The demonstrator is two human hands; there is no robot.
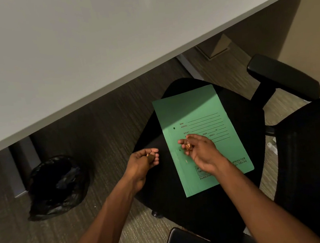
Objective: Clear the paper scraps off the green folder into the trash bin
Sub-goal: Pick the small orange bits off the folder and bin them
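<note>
A green folder (pixel 197 116) with printed form lines lies flat on the black seat of an office chair (pixel 245 201). My right hand (pixel 200 152) hovers over the folder's middle, fingers curled around small tan paper scraps (pixel 188 145). One tiny scrap (pixel 186 161) rests on the folder just left of that hand. My left hand (pixel 145 159) is cupped over the seat's left edge, beside the folder, holding more tan scraps (pixel 148 155). The trash bin (pixel 58 185), lined with a black bag, stands on the floor to the left.
A white desk top (pixel 109 38) spans the upper half, its edge overhanging the bin and the chair's front. Black armrests (pixel 283 75) flank the seat; the mesh backrest (pixel 317 165) is at right. Carpet (pixel 107 126) lies between chair and bin.
</note>
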